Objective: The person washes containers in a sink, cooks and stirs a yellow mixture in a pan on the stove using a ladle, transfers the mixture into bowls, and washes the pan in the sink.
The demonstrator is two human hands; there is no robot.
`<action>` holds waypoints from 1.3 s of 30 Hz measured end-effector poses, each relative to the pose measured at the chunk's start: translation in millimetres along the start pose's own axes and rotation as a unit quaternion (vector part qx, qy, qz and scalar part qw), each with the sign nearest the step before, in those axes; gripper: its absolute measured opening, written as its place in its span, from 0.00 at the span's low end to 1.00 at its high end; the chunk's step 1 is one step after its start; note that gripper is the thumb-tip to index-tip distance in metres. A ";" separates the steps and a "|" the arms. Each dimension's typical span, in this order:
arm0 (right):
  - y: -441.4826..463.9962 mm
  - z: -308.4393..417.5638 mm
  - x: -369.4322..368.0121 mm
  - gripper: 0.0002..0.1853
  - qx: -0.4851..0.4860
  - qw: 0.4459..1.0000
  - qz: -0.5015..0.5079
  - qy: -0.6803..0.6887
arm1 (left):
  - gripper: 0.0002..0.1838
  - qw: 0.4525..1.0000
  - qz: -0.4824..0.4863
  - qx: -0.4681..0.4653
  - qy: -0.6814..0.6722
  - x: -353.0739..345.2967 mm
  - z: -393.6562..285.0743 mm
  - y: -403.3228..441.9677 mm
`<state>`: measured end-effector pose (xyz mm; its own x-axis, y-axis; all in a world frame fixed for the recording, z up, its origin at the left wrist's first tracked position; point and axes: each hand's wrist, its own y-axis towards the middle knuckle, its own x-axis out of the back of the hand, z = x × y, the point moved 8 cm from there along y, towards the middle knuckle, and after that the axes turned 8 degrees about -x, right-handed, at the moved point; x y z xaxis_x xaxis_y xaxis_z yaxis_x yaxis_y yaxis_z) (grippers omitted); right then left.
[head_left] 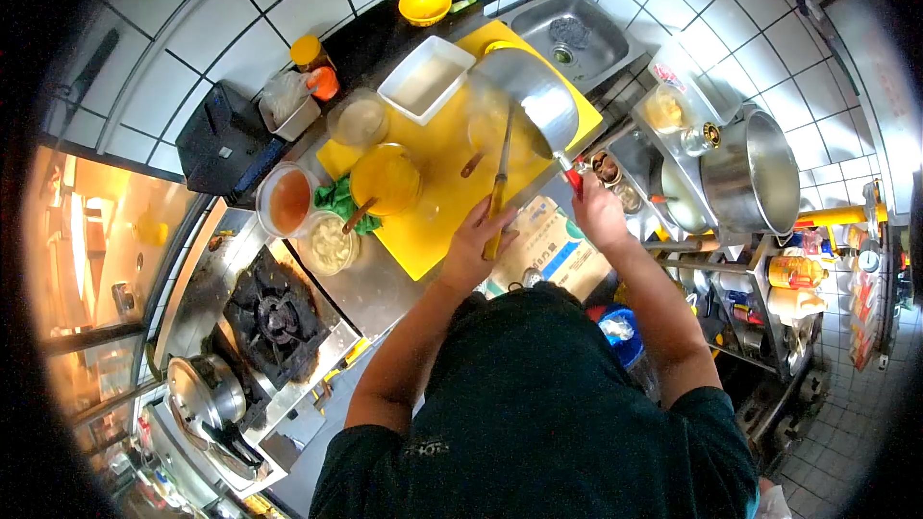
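My left hand [476, 238] is closed around the yellow handle of a sharpening steel [503, 159], whose long rod points away from me over the yellow cutting board [447, 221]. In my right hand [601, 213] is the red handle of a knife [569, 169]. Its blade reaches up and left toward the rod; the far part blurs against a large silver metal vessel [538, 86], so contact cannot be made out. Around the board are a yellow bowl [386, 180] with a brown handle, a white rectangular tray [426, 77] and a clear container [358, 118].
Left of the board stand a tub of orange liquid [288, 200], a tub of pale pieces [329, 244] and a green cloth [335, 200]. A gas burner [279, 309] and pressure cooker [206, 391] are lower left. A sink [567, 34] lies behind; a big pot [755, 173] is right.
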<state>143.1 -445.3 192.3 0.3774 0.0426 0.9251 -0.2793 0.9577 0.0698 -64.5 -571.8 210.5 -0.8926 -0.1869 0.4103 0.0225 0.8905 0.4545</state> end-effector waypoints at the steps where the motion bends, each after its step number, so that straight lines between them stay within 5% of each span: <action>1: 1.7 -0.2 2.2 0.09 -0.001 1.000 -0.005 0.014 | 0.26 0.999 0.015 0.041 -0.020 0.8 2.9 -1.1; 6: 14.7 -13.4 6.5 0.10 0.024 0.997 -0.021 0.073 | 0.29 0.986 0.058 0.113 -0.110 -7.3 9.2 -3.8; 9: 25.4 -19.1 15.1 0.09 0.044 0.995 -0.033 0.080 | 0.31 0.853 0.069 0.265 -0.445 -53.3 61.7 -40.2; 12: 37.6 -25.1 20.9 0.10 0.065 0.994 -0.009 0.086 | 0.29 0.799 -0.030 0.305 -0.517 -47.4 46.1 -36.7; 15: 51.4 -29.8 26.4 0.11 0.020 0.992 0.074 0.099 | 0.29 0.906 -0.024 0.376 -0.194 -40.8 41.0 -29.4; 18: 60.8 -33.2 34.1 0.13 -0.023 0.978 0.148 0.142 | 0.29 0.965 -0.080 0.237 0.077 -39.6 31.1 -18.4; 22: 72.7 -46.6 23.5 0.14 0.017 0.971 0.179 0.159 | 0.32 0.947 -0.118 0.287 0.082 -51.4 17.3 -8.2; 25: 77.8 -55.7 16.0 0.11 -0.059 0.952 0.218 0.206 | 0.32 0.943 -0.144 0.299 0.039 -51.8 -1.6 6.0; 28: 63.1 -54.7 3.0 0.07 -0.227 0.727 0.383 0.522 | 0.32 0.946 -0.158 0.282 -0.040 -50.2 -11.5 18.3; 31: 51.0 -43.2 -0.2 0.05 -0.295 0.582 0.372 0.660 | 0.32 0.927 -0.157 0.299 -0.163 -48.7 -16.8 22.2; 39: 8.8 -7.2 -11.6 0.07 -0.337 0.478 0.366 0.724 | 0.29 0.882 -0.077 0.315 -0.343 -33.4 -20.1 30.9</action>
<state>142.6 -435.3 179.5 0.7481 0.1208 -0.6525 -0.6406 0.3881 -0.6626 -24.9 -546.4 226.7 -0.9305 -0.2234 -0.2903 -0.1849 0.9705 -0.1544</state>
